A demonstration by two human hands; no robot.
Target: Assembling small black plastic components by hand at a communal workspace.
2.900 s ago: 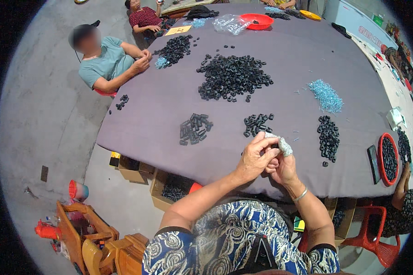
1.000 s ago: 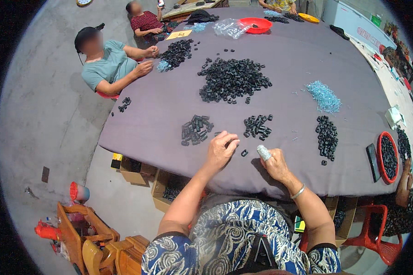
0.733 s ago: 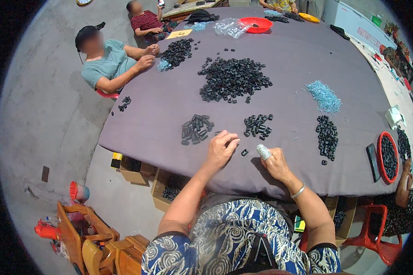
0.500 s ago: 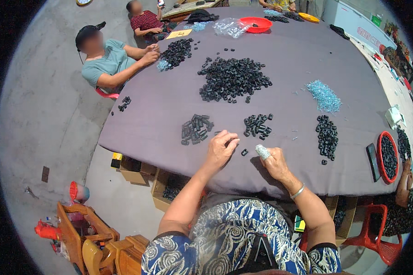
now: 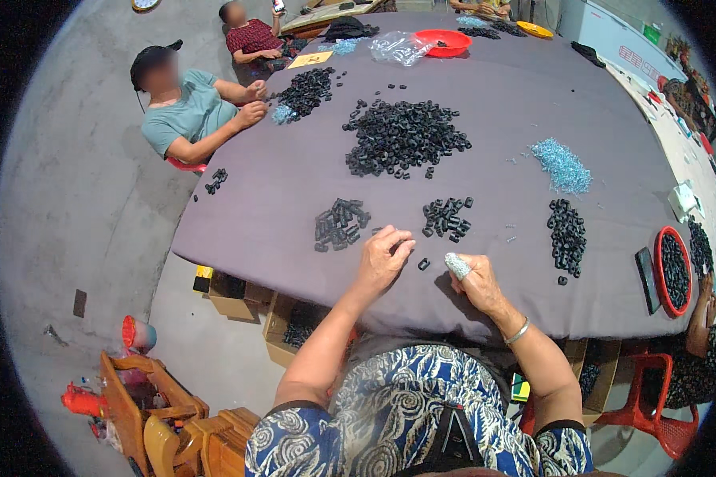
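Note:
My left hand (image 5: 385, 257) is over the near part of the table, its fingers bent and thumb close to the fingertips; anything in them is too small to make out. To its right, my right hand (image 5: 477, 282) is closed, with silvery wrapping round one finger and a bangle on the wrist. What it grips, if anything, is hidden. A single short black plastic piece (image 5: 424, 264) lies between my hands. Beyond them are a small pile of similar black pieces (image 5: 447, 219) and, to the left, a heap of longer black pieces (image 5: 340, 225).
A large black heap (image 5: 406, 139) covers mid-table. Rightward lie small bluish, screw-like metal parts (image 5: 562, 167), another black pile (image 5: 567, 238) and a red basin (image 5: 674, 273) of black pieces. At left, a person in a teal shirt (image 5: 187, 119) works beside a pile.
My hands stay almost still. The teal-shirted person's hands have drawn back slightly to the left from their pile.

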